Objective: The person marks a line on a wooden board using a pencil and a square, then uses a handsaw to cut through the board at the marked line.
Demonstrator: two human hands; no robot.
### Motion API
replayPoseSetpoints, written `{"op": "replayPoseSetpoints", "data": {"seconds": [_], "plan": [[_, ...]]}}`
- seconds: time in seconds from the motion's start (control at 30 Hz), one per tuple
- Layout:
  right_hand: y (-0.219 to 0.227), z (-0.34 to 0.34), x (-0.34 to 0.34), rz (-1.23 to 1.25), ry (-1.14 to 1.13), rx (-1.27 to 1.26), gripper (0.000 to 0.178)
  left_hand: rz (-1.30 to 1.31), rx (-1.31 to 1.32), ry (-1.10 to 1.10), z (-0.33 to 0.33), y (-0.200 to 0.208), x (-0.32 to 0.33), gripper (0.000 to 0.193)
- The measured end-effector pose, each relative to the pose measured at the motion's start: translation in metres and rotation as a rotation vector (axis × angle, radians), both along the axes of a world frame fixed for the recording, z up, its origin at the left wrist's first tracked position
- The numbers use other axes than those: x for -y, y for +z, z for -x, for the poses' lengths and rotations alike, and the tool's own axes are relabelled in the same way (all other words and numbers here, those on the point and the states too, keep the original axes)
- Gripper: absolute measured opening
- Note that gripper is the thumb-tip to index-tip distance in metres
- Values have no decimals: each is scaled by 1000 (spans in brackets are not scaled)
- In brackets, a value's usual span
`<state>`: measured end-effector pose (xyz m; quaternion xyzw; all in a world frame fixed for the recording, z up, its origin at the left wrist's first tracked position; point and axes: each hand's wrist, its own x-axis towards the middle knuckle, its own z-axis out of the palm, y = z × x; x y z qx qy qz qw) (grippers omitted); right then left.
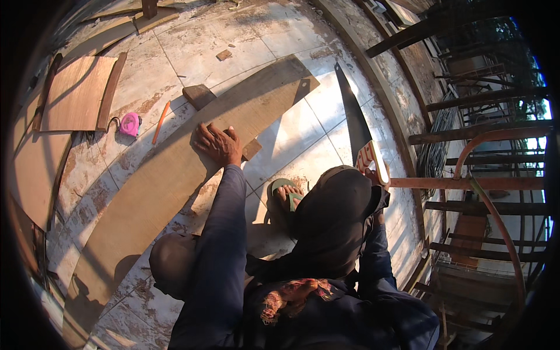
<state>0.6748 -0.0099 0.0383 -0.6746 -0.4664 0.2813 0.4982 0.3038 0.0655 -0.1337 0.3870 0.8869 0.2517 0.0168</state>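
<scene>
Our left hand (219, 143) was down on the board (154, 181), fingers loosely spread and bent, resting on the wood rather than gripping. Under those fingers ran the board itself, long, flat and brown, with a slanted far end, and a stout wood block (198, 95) poked out from beneath it beyond the fingertips. Over to the right, our right hand (374, 176) had the saw (353, 111), fingers curled round its pale and red handle (371, 156), though partly hidden from us. Ahead of those fingers the dark blade tapered to a narrow tip, apart from the board.

Left of the left fingers lay a slim orange pencil (161, 122), then a rounded pink tape measure (132, 124), and well beyond, a wood-grained panel (79, 96) edged with darker strips. Below it all we had the pale tiled floor (251, 44), smeared with brown dirt, sunlight bright near the saw. A green sandal (279, 188) stood between our two hands, nearer the body. Out past the right fingers came a reddish metal pipe (431, 183), bundled grey wire (433, 153) and rows of dark beams (449, 137).
</scene>
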Motion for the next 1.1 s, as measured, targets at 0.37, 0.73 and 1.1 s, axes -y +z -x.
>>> {"op": "replayPoseSetpoints", "data": {"seconds": [0.37,0.73,1.1], "plan": [[-6,108,-48,115,497,-154,54,22,-184,21,52,-66,-10,44],[-92,115,-64,333,781,-286,55,355,245,-163,76,22,70,88],[-115,100,-72,291,833,-101,54,753,102,-208,61,59,5,94]]}}
